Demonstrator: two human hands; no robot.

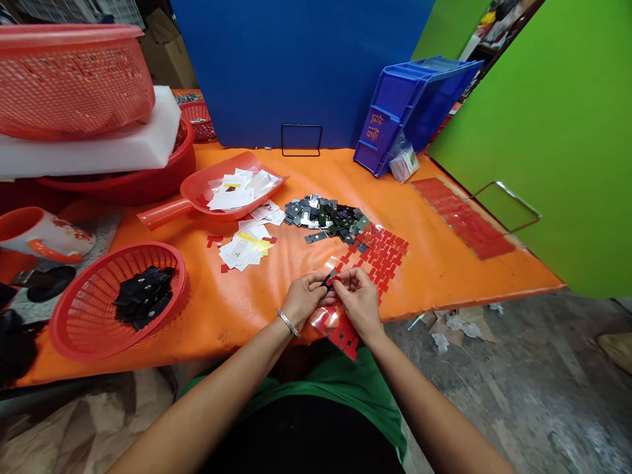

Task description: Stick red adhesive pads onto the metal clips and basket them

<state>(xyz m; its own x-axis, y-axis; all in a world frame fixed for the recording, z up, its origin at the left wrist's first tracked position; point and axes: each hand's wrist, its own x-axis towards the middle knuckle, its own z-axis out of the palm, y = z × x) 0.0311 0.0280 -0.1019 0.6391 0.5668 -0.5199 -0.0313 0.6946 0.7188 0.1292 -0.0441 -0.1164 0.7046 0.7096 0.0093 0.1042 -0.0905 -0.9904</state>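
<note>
My left hand [306,299], with a bracelet at the wrist, is closed on a small dark flat plate [328,280]. Fingertips of my right hand [359,296] pinch a small red sticker [334,279] against that plate. Under both hands lies a clear sheet of red stickers [390,253], which hangs over the table's front edge. Just beyond it, a pile of small dark and grey plates [326,216] is spread on the orange tabletop. To the left, a red basket [64,316] contains several black plates [144,296].
A red scoop [165,214] holds paper cards, with more cards [241,250] beside it. A blue bin [390,112] stands tilted at the back right. Another red sheet [464,217] lies at right. A mug [44,234] and stacked red baskets [74,82] occupy the left.
</note>
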